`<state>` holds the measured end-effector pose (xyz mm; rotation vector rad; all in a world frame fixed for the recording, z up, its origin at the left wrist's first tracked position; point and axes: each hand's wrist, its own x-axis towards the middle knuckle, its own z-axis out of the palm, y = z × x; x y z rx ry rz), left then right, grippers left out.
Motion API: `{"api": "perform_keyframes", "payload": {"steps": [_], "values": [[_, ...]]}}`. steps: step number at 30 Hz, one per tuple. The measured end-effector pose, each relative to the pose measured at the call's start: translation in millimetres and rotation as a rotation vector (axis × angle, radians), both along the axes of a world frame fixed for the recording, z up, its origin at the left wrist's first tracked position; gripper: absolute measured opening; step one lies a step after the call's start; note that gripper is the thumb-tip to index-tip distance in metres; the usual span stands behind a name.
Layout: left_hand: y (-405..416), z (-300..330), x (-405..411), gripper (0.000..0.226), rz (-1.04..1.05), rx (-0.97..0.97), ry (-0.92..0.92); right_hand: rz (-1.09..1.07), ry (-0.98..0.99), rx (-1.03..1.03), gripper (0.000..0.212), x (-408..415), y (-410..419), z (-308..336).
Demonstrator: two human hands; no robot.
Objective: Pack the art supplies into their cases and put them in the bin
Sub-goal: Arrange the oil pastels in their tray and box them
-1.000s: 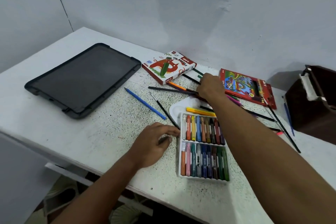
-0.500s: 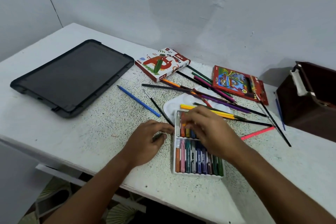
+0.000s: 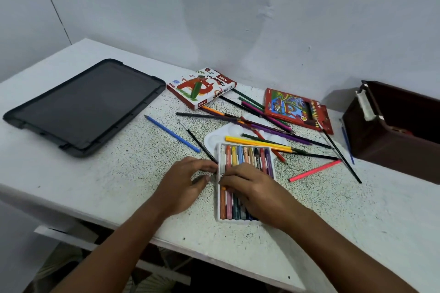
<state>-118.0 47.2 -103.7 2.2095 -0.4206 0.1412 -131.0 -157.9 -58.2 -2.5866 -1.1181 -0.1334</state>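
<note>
Right hand [image 3: 252, 188]: lies across the middle of the white pastel tray [image 3: 220, 217], fingers bent onto the sticks; whether it pinches one cannot be told. Left hand [image 3: 188, 181]: just left of the tray, fingers curled at its edge, steadying it, no held item discernible. Tray: both rows look filled with oil pastels [image 3: 247, 156]. Beyond the hands: white palette [image 3: 214, 140], partly under the tray, with loose coloured pencils [image 3: 258, 143] and brushes scattered over it; farther, oil pastel box [image 3: 201, 88] and red pencil case [image 3: 297, 108], both shut. Far right: brown bin [image 3: 392, 131]. Far left: black lid [image 3: 83, 104] on the desk [image 3: 357, 209]. Status: early; pastels seated, tray unboxed, pencils unpacked. Since a second ago, the right hand has come back from the pencils to the tray.
</note>
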Motion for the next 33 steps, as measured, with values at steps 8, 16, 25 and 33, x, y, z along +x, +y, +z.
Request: {"api": "perform_keyframes", "payload": {"steps": [8,16,25,33], "values": [[0,0,-3,0.036,0.01,-0.009,0.007,-0.188,0.094,0.14,0.018,-2,2,-6],[1,-2,-3,0.036,0.005,0.001,0.017,-0.204,0.116,0.102,0.014,-1,8,-6],[-1,3,-4,0.031,0.01,-0.031,0.027,-0.825,0.269,0.209,0.054,-9,-16,12],[-5,9,-8,0.034,0.021,-0.074,0.017,-0.925,0.588,0.627,0.071,-9,-21,7]]}}
